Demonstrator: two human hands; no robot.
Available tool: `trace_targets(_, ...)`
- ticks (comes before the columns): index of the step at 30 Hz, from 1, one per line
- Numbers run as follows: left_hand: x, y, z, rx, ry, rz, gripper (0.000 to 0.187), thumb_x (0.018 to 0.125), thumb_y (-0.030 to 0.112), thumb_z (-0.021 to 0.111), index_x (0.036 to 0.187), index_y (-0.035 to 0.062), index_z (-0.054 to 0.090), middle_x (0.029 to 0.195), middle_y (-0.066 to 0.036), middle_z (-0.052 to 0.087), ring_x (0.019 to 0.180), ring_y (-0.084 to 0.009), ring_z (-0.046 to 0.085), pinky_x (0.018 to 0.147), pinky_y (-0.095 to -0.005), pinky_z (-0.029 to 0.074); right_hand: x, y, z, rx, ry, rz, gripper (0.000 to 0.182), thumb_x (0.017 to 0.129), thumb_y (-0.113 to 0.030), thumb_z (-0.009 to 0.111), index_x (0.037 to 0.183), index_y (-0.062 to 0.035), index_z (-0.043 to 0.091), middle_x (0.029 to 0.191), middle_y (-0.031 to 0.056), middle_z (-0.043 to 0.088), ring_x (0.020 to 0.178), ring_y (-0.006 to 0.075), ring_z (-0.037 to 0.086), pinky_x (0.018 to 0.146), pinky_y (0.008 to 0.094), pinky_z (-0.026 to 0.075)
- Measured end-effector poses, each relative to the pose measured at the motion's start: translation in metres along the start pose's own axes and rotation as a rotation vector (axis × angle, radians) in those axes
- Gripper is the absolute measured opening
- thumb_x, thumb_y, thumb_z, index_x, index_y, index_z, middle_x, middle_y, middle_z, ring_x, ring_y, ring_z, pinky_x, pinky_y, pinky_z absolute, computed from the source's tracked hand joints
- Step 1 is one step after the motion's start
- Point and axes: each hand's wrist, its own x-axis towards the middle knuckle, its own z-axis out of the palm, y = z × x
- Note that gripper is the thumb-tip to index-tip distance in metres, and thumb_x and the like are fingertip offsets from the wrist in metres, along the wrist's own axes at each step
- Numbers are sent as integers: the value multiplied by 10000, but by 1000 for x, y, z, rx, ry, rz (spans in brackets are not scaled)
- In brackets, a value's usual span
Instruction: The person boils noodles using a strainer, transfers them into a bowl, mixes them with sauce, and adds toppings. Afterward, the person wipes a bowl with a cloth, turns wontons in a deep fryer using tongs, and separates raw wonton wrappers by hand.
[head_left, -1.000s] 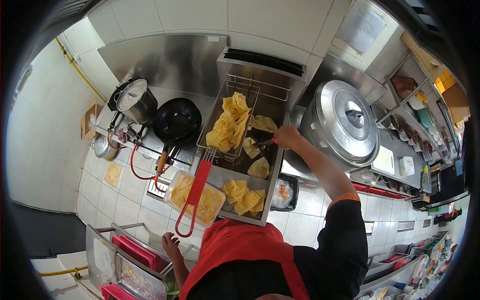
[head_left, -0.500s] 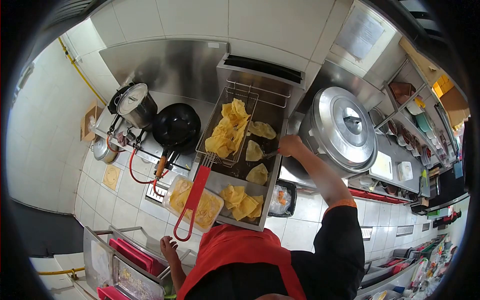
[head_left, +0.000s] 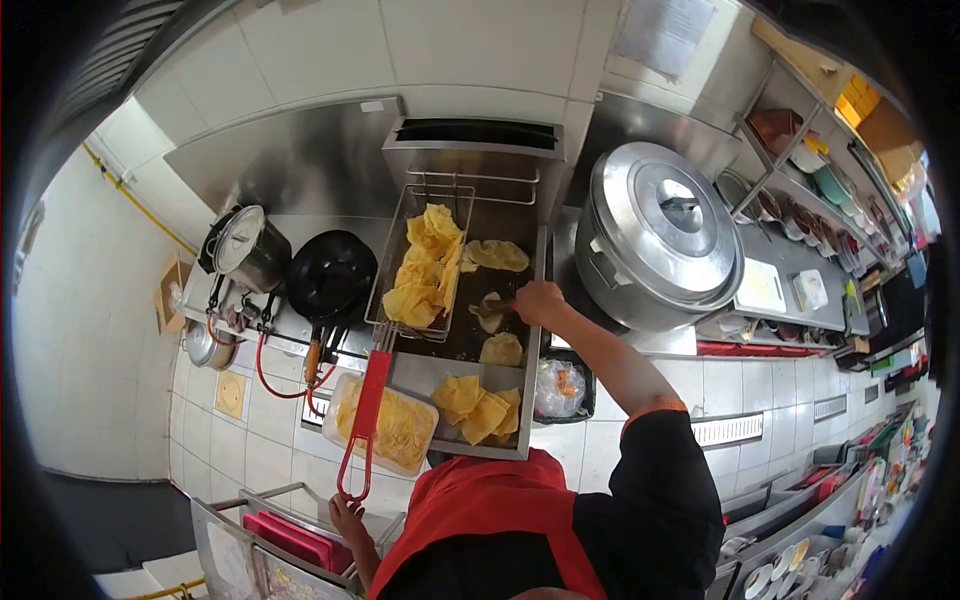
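Note:
My right hand point(head_left: 540, 303) is closed on the handle of a utensil, whose head touches a middle piece of dough point(head_left: 489, 314) in the fryer's dark oil. Other pieces float behind it point(head_left: 498, 255) and in front of it point(head_left: 501, 349). Left of them, a wire basket point(head_left: 463, 205) holds fried golden sheets point(head_left: 424, 270). Its red handle point(head_left: 369, 402) reaches out over a plastic tub of yellow sheets point(head_left: 400, 433). Just below the handle's looped end is my left hand point(head_left: 347, 515), its grip unclear. Several flat yellow pieces point(head_left: 478, 408) lie on the fryer's front ledge.
A black wok point(head_left: 331, 275) and a lidded steel pot point(head_left: 250, 245) stand on the left stove. To the right is a large lidded pot point(head_left: 665, 235). A black bin with a plastic bag point(head_left: 562, 388) sits beside the fryer. Red trays point(head_left: 298, 543) are at lower left.
The view has shifted. My right hand and the utensil have moved left onto the middle piece. My left hand has come close to the looped end of the basket's handle.

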Motion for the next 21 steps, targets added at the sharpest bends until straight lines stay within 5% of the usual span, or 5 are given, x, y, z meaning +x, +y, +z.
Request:
trace_targets(7,3,-5,-8,19,-4,-22,268,1004,379,471,1064,128,541,951,-8,593,745,-128,566,623,-275,465,-18,-8,-12,93,-32,76,221,780,-179,667,949,-57,742,956,142,723,917,313,706,759,420,575)
trace_targets(13,-2,-7,-11,39,-9,6,288,987,414,478,1083,152,548,1004,-16,606,761,-152,569,634,-298,474,-2,-7,-23,98,225,43,159,825,-164,649,904,-56,735,876,118,720,839,281,713,659,402,575)
trace_targets(21,-2,-21,-28,75,-2,-12,248,982,395,469,1086,179,533,1013,-9,595,757,-185,573,611,-329,479,65,-14,50,-53,424,-84,234,863,-166,586,1046,-32,641,859,118,709,767,270,710,611,379,572)
